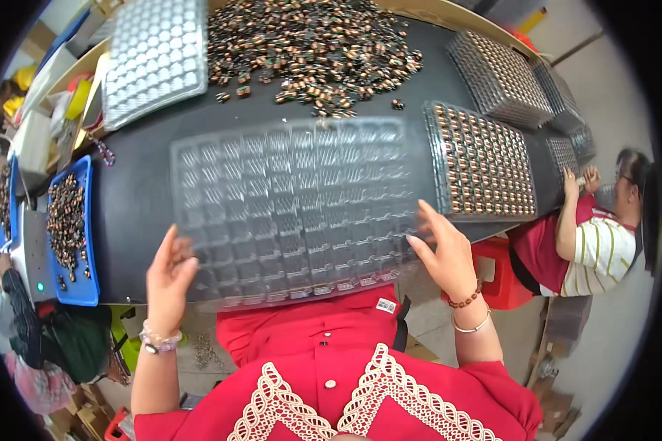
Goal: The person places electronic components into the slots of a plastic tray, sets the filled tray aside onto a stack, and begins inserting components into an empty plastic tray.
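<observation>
A clear plastic tray (296,213) with rows of moulded pockets spans the space in front of me, slightly blurred, its near edge over my lap. Its pockets show no parts in them. At its left edge is my left hand (171,275), fingers apart and a little smeared. Beside the right edge, my right hand (449,253) is open, thumb and forefinger spread, the thumb tip close to the rim. Whether either hand touches the tray I cannot tell. Beyond it lies a large heap of small copper-and-black coil-like components (316,51).
Right of the tray stands a stack of filled trays (485,162), with another stack (500,77) behind. Stacked pale trays (157,62) are at far left. A blue bin (88,242) holds more components. A co-worker (581,228) sits at right by a red stool (496,275).
</observation>
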The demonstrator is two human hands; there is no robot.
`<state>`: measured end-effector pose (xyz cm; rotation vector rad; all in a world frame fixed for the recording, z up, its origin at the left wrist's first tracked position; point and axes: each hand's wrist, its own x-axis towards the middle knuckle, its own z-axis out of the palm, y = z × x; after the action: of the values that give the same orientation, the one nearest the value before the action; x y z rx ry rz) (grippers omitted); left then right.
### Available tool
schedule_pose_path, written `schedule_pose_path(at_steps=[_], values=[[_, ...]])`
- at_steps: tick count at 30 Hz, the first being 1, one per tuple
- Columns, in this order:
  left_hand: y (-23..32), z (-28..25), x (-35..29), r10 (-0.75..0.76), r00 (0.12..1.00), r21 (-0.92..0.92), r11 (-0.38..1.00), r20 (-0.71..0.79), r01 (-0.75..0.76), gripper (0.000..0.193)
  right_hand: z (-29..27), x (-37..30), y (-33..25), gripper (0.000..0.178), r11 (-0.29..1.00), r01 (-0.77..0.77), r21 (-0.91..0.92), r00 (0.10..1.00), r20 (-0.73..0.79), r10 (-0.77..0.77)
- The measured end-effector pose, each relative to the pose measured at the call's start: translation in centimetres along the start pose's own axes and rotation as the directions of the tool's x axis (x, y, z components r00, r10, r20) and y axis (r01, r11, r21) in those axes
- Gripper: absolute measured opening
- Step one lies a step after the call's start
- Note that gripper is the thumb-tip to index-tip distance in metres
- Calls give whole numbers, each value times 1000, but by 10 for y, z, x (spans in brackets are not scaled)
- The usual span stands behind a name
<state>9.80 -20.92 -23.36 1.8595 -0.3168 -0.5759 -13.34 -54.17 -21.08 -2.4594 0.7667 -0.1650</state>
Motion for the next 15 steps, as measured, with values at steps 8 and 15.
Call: schedule_pose_path(at_steps=[8,15], values=[[-8,19,110,359,903,765,505,235,-399,61,35,88,-19,49,866,408,-291,889,-90,-449],[6,80,144,448,823,647,520,348,-557,51,59,117,4,44,865,358,-351,933,92,-348]])
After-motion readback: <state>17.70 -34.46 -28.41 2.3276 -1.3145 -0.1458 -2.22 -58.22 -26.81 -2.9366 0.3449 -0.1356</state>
